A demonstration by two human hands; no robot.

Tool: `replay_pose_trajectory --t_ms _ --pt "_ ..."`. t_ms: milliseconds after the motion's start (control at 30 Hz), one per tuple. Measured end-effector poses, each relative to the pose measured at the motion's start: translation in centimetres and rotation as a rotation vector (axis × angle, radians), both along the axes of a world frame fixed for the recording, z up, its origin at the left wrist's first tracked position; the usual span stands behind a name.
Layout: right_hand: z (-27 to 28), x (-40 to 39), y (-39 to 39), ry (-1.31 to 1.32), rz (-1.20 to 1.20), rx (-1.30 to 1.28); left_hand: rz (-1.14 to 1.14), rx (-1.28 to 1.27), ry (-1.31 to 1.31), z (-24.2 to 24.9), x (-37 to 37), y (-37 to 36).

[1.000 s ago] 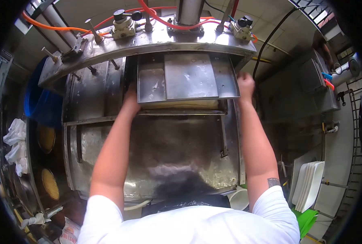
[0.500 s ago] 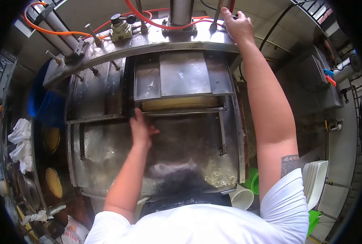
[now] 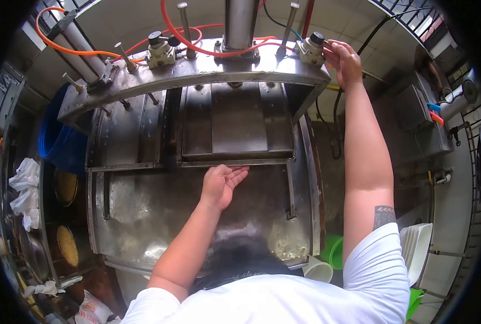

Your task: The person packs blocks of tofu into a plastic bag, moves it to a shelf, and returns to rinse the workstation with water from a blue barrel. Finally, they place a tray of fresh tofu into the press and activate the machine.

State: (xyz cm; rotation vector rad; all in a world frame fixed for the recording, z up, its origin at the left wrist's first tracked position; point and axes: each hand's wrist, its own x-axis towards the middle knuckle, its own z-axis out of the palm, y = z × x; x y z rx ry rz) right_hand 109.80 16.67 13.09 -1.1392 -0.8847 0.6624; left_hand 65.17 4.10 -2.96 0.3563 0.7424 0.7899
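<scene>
My right hand is at the right valve on top of the steel press beam, its fingers curled round the lever side; the lever itself is hidden by them. My left hand is palm up with fingers stretched out, fingertips right at the front edge of the right-hand metal mould frame. Inside that frame sits a steel press plate, below the upright cylinder. The bare steel worktop lies under my left forearm.
A second mould with its plate and a valve stand to the left. Beyond are a blue barrel and round containers of yellowish contents. Orange hoses loop overhead. Green and white buckets stand at lower right.
The right press plate has gone down into its frame, and the pale slab edge seen below it is out of sight. My left hand moved right along the frame edge; my right hand shifted right, uncovering the valve.
</scene>
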Motion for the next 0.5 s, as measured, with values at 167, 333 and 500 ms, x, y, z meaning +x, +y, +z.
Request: replay_pose_trajectory --t_ms 167,333,500 --pt "-0.2 -0.4 0.0 -0.087 -0.072 -0.023 0.013 -0.068 0.047 -0.7 0.6 2.1" --pt "1.7 0.1 -0.7 -0.102 -0.081 -0.129 0.016 -0.008 0.088 1.5 -1.0 -2.5" --pt "1.3 -3.5 -0.9 -0.780 -0.465 -0.206 -0.476 0.024 0.404 -1.1 -7.6 -11.4"
